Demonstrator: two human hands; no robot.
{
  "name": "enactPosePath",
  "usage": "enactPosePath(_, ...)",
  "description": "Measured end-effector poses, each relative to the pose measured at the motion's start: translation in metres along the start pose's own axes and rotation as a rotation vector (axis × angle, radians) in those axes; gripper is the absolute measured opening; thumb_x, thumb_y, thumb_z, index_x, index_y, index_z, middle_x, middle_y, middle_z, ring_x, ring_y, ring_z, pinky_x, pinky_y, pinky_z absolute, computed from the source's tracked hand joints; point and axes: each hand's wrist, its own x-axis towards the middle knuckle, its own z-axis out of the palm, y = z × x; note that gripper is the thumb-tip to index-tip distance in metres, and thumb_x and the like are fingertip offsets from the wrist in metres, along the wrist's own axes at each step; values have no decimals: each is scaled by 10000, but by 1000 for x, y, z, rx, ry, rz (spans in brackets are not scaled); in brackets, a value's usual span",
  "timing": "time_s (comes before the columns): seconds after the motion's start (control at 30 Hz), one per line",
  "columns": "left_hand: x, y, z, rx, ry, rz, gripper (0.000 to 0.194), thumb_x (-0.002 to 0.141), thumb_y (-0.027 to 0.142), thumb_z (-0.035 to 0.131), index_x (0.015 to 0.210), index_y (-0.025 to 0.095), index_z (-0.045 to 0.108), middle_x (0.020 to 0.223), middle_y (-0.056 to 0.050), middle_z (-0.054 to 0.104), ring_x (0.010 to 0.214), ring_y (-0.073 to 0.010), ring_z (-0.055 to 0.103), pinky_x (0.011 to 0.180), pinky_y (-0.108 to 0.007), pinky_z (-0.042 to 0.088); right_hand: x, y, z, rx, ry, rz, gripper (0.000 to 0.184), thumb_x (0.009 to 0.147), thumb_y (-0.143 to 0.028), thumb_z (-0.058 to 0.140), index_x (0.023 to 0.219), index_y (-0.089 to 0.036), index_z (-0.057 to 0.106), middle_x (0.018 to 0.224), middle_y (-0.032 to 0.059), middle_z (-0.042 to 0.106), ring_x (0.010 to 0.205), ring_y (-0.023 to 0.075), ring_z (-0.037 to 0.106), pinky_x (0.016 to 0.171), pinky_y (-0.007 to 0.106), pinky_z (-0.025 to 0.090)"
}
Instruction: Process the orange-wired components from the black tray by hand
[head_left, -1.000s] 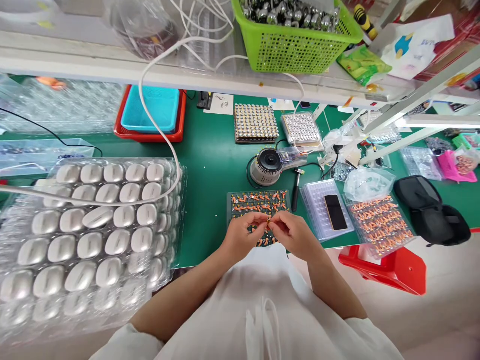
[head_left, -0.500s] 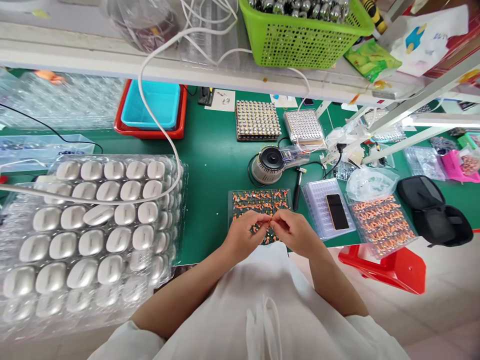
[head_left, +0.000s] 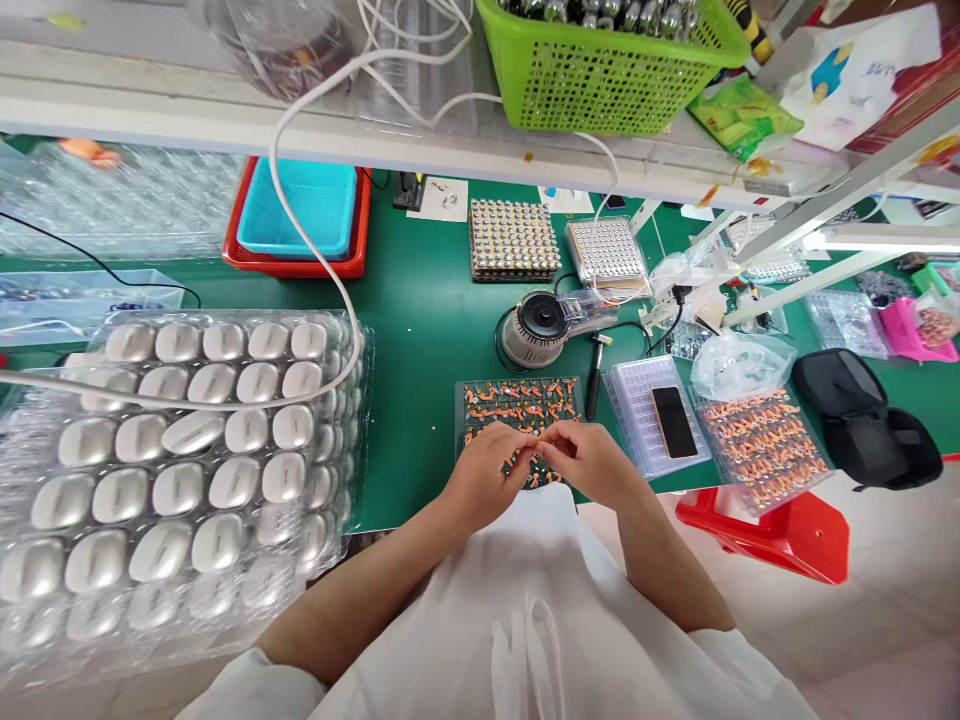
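While apparently grasping a small part (head_left: 538, 443), mostly hidden and too tiny to identify, fingertip to fingertip between left hand (head_left: 487, 475) and right hand (head_left: 589, 462), could lose it through any uneven easing of the grip. Held over the compartment tray (head_left: 460, 405) on the green surface (head_left: 409, 400), could drop among the orange flex-like pieces (head_left: 534, 411) and be hard to pick out. Might also bend the part by squeezing too hard, or knock seated pieces askew by letting either hand dip
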Motion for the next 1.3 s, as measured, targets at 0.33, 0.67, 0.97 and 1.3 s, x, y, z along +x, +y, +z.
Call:
enactPosePath(0.33,0,3,-5,-273,23,-363,140,831,197,574,911,176,687,878,-58,718,820,-182,657,746,-309,524,3,16,11,202,50,158,466,802,-518,610,1111,-169,605,530,-47,513,526,137,501,504,250,370)
enactPosePath(0.67,6,8,-17,-929,55,-689,173,735,261,730,870,154,707,823,-37,733,740,-146,672,731,-261,539,-1,10,21,808,57,-39,286,836,-408,615,1050,-220,634,915,38,619,830,164,589,723,287,488)
enactPosePath(0.97,4,17,-17,-820,53,-616,130,769,245,690,873,166,687,820,-33,720,759,-150,666,731,-272,543,1,-5,26,798,137,-92,102,828,-313,627,841,-217,658,846,17,554,710,142,584,653,296,520)
enactPosePath(1.3,-5,11,-9,-534,168,-466,140,813,207,632,821,200,492,809,-10,677,770,-138,660,703,-257,520,1,-6,37,656,335,-144,70,821,-176,591,831,-226,640,849,24,578,769,154,567,654,287,487)
